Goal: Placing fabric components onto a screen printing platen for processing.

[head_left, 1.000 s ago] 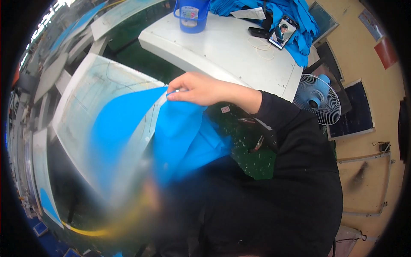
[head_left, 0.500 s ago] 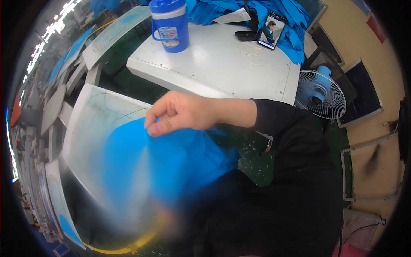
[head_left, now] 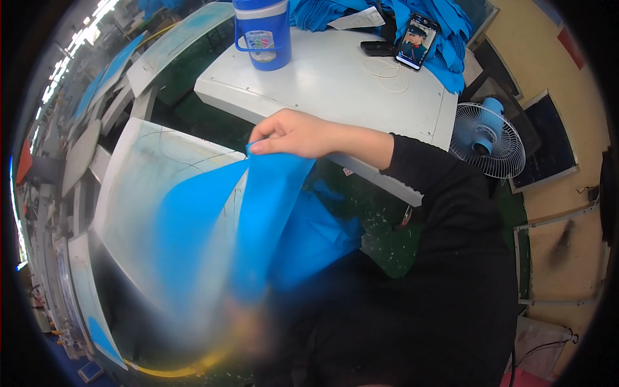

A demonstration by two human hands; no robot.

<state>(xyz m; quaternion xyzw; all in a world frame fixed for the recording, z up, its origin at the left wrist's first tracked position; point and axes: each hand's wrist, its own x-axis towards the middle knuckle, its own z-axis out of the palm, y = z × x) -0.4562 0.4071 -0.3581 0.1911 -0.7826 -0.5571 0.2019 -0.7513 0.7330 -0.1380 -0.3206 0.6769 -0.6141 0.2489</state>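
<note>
My right hand (head_left: pixel 289 133) is closed in a pinch on the upper corner of a blue fabric piece (head_left: pixel 271 200), which hangs from the fingertips in a fold. To its left, another stretch of blue cloth (head_left: pixel 187 203) lies flat on a pale, stained board (head_left: pixel 145 155), with a light gap between the two. More blue fabric (head_left: pixel 316 238) bunches up by my lap. My left hand (head_left: pixel 248 322) is only a blurred skin-toned smear near the lower end of the cloth, and its fingers cannot be made out.
Behind the board stands a white table (head_left: pixel 309 77) bearing a blue lidded jug (head_left: pixel 264 39), a lit phone (head_left: pixel 416 42), a black case (head_left: pixel 377 48) and heaped blue cloth (head_left: pixel 445 58). A fan (head_left: pixel 487 138) is at right. More boards (head_left: pixel 174 45) line the left, and a yellow curved strip (head_left: pixel 174 371) runs below.
My right hand has moved up and slightly right, raising the pinched cloth corner away from the board. More of the flat blue piece and the light gap now show. The view has shifted slightly.
</note>
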